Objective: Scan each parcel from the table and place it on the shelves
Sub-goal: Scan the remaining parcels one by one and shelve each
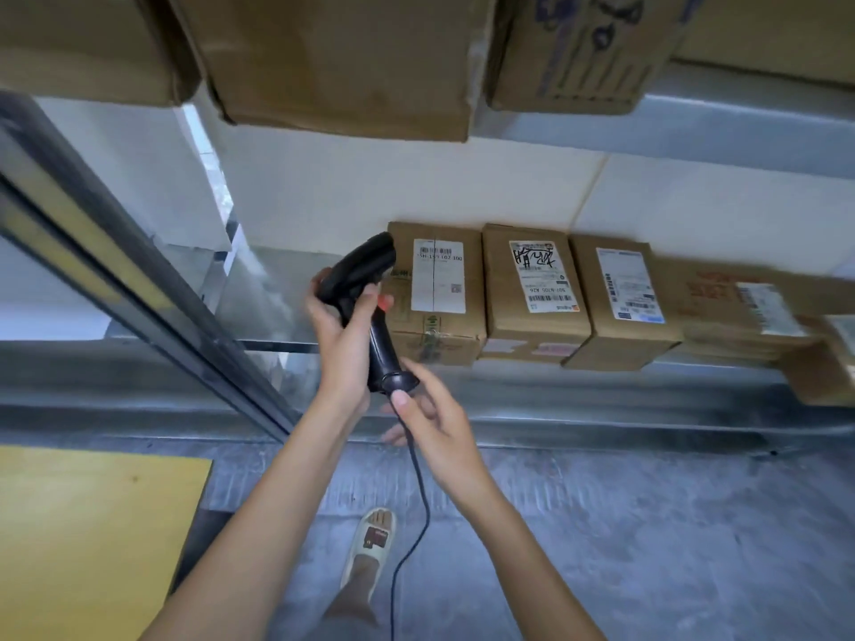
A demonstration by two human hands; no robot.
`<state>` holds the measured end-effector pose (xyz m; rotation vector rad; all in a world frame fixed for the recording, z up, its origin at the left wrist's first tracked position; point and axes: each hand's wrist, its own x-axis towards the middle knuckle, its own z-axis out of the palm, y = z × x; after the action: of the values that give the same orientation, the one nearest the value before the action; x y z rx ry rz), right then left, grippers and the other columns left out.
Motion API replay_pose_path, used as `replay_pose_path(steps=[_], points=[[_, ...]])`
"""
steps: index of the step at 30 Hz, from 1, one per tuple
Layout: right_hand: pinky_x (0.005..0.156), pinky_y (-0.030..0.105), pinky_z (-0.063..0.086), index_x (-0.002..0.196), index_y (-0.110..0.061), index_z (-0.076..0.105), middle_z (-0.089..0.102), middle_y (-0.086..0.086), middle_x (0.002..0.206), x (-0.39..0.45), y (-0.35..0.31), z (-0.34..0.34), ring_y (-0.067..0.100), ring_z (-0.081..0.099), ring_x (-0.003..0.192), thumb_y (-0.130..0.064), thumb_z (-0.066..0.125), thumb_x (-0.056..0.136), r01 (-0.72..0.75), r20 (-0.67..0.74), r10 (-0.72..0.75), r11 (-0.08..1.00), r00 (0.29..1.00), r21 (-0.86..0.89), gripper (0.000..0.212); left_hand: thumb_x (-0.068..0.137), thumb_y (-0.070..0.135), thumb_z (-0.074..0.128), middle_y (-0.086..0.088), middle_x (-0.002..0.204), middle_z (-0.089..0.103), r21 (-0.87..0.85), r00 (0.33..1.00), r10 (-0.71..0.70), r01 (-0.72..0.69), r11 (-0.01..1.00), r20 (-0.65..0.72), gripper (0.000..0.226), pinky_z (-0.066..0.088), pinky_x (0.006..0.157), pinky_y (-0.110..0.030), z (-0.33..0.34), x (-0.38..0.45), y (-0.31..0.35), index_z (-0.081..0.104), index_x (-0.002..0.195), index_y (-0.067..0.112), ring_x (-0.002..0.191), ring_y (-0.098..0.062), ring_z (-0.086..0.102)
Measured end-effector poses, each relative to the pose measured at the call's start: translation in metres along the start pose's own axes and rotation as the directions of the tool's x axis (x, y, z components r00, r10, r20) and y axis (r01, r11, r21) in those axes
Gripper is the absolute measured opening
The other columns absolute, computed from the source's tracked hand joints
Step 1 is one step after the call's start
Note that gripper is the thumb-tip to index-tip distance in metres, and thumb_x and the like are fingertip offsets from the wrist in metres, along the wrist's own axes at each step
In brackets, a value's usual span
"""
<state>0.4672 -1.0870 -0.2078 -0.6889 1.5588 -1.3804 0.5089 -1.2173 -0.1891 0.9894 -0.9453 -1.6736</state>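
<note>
**Both hands on scanner, parcels shelved ahead**

Head view, item one: our left hand [344,335] curls round the upper grip of the black scanner [370,307], thumb near its orange trigger. Our right hand [432,418] pinches the butt of the handle, where the cable [418,511] leaves and hangs toward the floor. Neither hand holds a parcel.

Item two: a row of parcels sits on the metal shelf [555,395] ahead and to the right. The nearest parcel [437,298] lies just beyond the scanner's head, its white label [438,276] facing up. A second parcel [534,293] and a third parcel [622,298] stand beside it, touching side by side.

Item three, the relation that matters: the scanner's long axis runs up and away from us, slightly leftward, with its head beside the nearest label but not plainly aimed at it. We judge the left hand the nearer to that label. The table [92,538], yellow-topped, lies low to the left, on the left arm's side.

Item four, unclear: parcels at the far right are blurred and cut off. Boxes on the upper shelf [337,62] show only in part. Any parcels on the table fall outside the view.
</note>
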Motion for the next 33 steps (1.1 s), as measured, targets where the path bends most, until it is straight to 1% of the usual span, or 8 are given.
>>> replay_pose_path(steps=[3,7,10,13,19,23,27,33], points=[[0.050,0.023,0.047,0.137,-0.031,0.052,0.072,0.002,0.081,-0.053,0.010,-0.019,0.013,0.057,0.051,-0.022,0.058,0.100,0.022,-0.050,-0.017,0.993,0.999,0.113,0.038,0.103,0.015,0.058,-0.017,0.122,0.063,0.084,0.995,0.003,-0.012,0.996,0.098,0.032,0.053,0.096,-0.040,0.015,-0.052,-0.007,0.040,0.126,0.029,0.102,-0.021,0.064],[0.041,0.018,0.037,0.139,-0.032,0.053,0.070,0.006,0.080,-0.127,0.026,-0.060,0.014,0.048,0.042,-0.019,0.062,0.098,0.031,-0.164,0.008,0.973,0.986,0.231,0.044,0.105,0.018,0.054,-0.010,0.130,0.060,0.140,0.962,-0.050,0.012,0.990,0.270,0.033,0.054,0.088,-0.029,0.046,-0.127,-0.036,0.039,0.133,0.026,0.105,-0.020,0.067],[0.039,0.018,0.034,0.136,-0.041,0.054,0.067,0.005,0.078,-0.180,0.037,-0.100,0.014,0.043,0.040,-0.017,0.062,0.099,0.052,-0.258,0.011,0.970,0.966,0.236,0.045,0.108,0.018,0.049,-0.001,0.105,0.072,0.135,0.906,-0.136,0.089,0.987,0.400,0.032,0.053,0.087,-0.034,0.076,-0.182,-0.063,0.036,0.137,0.022,0.091,-0.022,0.066],[0.039,0.019,0.033,0.128,-0.048,0.060,0.063,0.004,0.073,-0.223,0.045,-0.141,0.011,0.038,0.039,-0.017,0.064,0.098,0.106,-0.357,-0.012,0.964,0.934,0.245,0.043,0.109,0.022,0.046,-0.013,0.115,0.068,0.176,0.834,-0.206,0.133,0.975,0.512,0.035,0.056,0.084,-0.029,0.110,-0.231,-0.085,0.033,0.141,0.024,0.088,-0.017,0.071],[0.039,0.018,0.026,0.137,-0.035,0.061,0.060,0.002,0.069,-0.288,0.055,-0.207,0.009,0.030,0.041,-0.017,0.066,0.097,0.168,-0.499,-0.006,0.945,0.867,0.281,0.044,0.111,0.019,0.038,-0.016,0.134,0.058,0.253,0.709,-0.288,0.157,0.955,0.644,0.033,0.055,0.079,-0.028,0.174,-0.311,-0.112,0.031,0.143,0.018,0.090,-0.021,0.069],[0.039,0.018,0.026,0.129,-0.041,0.065,0.063,0.007,0.072,-0.309,0.059,-0.239,0.009,0.032,0.041,-0.017,0.067,0.096,0.189,-0.547,0.022,0.926,0.837,0.326,0.041,0.110,0.021,0.042,-0.014,0.117,0.065,0.336,0.629,-0.334,0.121,0.934,0.703,0.039,0.053,0.073,-0.025,0.202,-0.337,-0.125,0.029,0.146,0.017,0.095,-0.023,0.067],[0.038,0.019,0.027,0.127,-0.041,0.066,0.064,0.007,0.071,-0.313,0.062,-0.273,0.009,0.033,0.039,-0.015,0.067,0.095,0.202,-0.575,0.029,0.921,0.817,0.334,0.041,0.108,0.024,0.048,-0.024,0.117,0.063,0.418,0.592,-0.377,0.074,0.905,0.712,0.037,0.049,0.070,-0.028,0.232,-0.342,-0.140,0.037,0.143,0.025,0.094,-0.025,0.062],[0.038,0.018,0.029,0.128,-0.041,0.067,0.064,0.008,0.071,-0.306,0.061,-0.343,0.010,0.034,0.039,-0.015,0.069,0.094,0.171,-0.603,0.065,0.930,0.795,0.326,0.042,0.103,0.017,0.057,-0.029,0.114,0.070,0.407,0.605,-0.351,0.049,0.912,0.715,0.032,0.056,0.073,-0.032,0.289,-0.346,-0.175,0.049,0.134,0.024,0.091,-0.027,0.069]])
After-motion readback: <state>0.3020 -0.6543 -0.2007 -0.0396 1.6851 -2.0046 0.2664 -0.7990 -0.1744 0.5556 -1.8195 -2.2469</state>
